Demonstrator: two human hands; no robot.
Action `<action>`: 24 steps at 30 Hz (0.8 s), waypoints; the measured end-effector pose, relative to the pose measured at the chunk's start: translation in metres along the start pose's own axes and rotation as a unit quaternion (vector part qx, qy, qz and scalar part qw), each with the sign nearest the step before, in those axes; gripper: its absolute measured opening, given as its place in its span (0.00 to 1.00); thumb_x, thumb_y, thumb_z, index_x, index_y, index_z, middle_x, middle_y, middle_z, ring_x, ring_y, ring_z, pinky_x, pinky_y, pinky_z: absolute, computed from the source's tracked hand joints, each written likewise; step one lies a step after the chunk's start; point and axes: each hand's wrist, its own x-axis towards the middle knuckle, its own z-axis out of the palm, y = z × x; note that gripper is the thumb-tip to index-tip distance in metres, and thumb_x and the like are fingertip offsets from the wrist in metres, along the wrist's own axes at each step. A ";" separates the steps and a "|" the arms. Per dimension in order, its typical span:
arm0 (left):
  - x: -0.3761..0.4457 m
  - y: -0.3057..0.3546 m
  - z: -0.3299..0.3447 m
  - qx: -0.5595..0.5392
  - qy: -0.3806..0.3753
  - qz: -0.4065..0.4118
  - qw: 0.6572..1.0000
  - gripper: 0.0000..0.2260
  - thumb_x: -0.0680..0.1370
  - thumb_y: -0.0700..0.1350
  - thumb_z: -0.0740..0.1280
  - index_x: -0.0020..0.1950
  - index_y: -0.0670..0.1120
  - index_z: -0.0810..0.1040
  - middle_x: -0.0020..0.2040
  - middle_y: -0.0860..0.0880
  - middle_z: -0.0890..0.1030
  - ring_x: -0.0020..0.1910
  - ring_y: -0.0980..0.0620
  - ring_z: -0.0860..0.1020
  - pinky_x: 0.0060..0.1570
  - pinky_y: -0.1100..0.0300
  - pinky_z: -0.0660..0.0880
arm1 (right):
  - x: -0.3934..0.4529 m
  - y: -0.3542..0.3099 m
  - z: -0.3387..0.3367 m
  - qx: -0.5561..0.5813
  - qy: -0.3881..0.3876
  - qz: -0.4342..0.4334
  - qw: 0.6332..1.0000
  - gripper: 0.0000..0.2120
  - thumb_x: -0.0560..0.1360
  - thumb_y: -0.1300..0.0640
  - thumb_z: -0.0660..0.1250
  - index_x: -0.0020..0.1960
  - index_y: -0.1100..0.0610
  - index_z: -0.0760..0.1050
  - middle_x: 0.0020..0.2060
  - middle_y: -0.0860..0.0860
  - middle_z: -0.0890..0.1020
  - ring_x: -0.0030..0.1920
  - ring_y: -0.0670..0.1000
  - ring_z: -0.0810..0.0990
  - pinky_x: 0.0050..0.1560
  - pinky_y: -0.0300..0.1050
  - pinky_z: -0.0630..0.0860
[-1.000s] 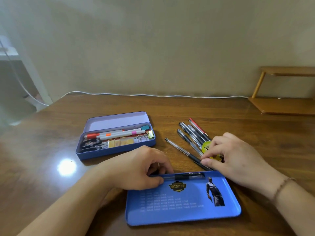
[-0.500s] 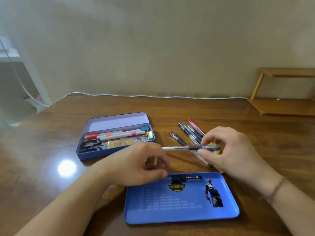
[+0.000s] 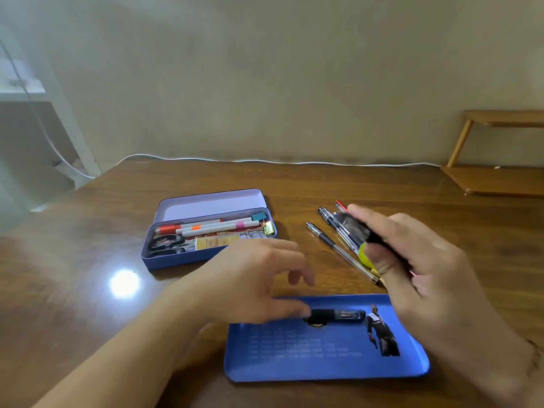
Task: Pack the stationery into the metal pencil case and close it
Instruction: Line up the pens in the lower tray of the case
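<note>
Far left: bright light reflection (image 3: 124, 283) on wooden table (image 3: 88, 231). White cable (image 3: 265, 161) along the table's far edge at the wall.

Left of centre: open purple metal pencil case (image 3: 176, 260), lid (image 3: 210, 203) tipped back. Inside: white markers (image 3: 217, 224) with orange and pink bands, scissors (image 3: 164, 244), yellow sticky tabs (image 3: 216, 241), binder clips (image 3: 266, 228) at the right end.

Centre: left hand (image 3: 250, 281) low over the table, palm down, fingers loosely spread and slightly curled, gripping nothing; thumb tip touching the end of a black pen (image 3: 335, 315). Pen lying across the far edge of a blue metal tray (image 3: 323, 366) (printed with a figure and rows of text), nearest the camera.

Right of centre: loose pens (image 3: 338, 248) on the table beyond the tray, roughly parallel, angled away; one red-tipped at the far end. Yellow round object (image 3: 366, 256) partly hidden beside them, identity unclear.

Right: right hand (image 3: 412, 260) raised above the loose pens, fingers curled round a dark pen (image 3: 357, 231) (motion-blurred, details unreadable).

Far right: wooden shelf stand (image 3: 500, 160) at the table's back corner.
</note>
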 end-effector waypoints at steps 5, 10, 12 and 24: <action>0.000 -0.002 0.002 -0.012 -0.081 -0.038 0.996 0.11 0.73 0.58 0.72 0.53 0.56 0.80 0.49 0.59 0.78 0.48 0.58 0.78 0.45 0.58 0.77 | -0.007 0.014 -0.008 -0.010 -0.022 0.074 0.997 0.19 0.76 0.62 0.65 0.65 0.49 0.75 0.45 0.46 0.80 0.44 0.51 0.78 0.37 0.40 0.73; 0.002 -0.006 0.001 -0.052 -0.099 -0.078 0.991 0.05 0.76 0.51 0.72 0.51 0.55 0.81 0.44 0.60 0.80 0.44 0.58 0.78 0.42 0.65 0.76 | -0.007 0.020 -0.013 -0.005 -0.101 0.054 0.993 0.17 0.78 0.58 0.63 0.65 0.46 0.75 0.47 0.43 0.75 0.43 0.48 0.77 0.39 0.36 0.71; 0.003 -0.007 0.000 -0.073 -0.098 -0.094 0.988 0.04 0.76 0.49 0.72 0.49 0.57 0.80 0.42 0.61 0.79 0.43 0.60 0.78 0.39 0.69 0.73 | -0.010 0.020 -0.013 -0.002 -0.167 0.036 0.985 0.17 0.76 0.56 0.63 0.64 0.46 0.76 0.47 0.40 0.76 0.46 0.46 0.78 0.44 0.35 0.73; 0.002 -0.014 -0.001 -0.158 -0.111 -0.123 0.973 0.05 0.77 0.44 0.71 0.50 0.54 0.84 0.48 0.57 0.83 0.47 0.55 0.81 0.48 0.57 0.79 | -0.014 -0.001 0.033 -0.121 -0.252 -0.014 0.960 0.05 0.69 0.46 0.72 0.44 0.43 0.80 0.40 0.38 0.77 0.40 0.42 0.73 0.37 0.41 0.74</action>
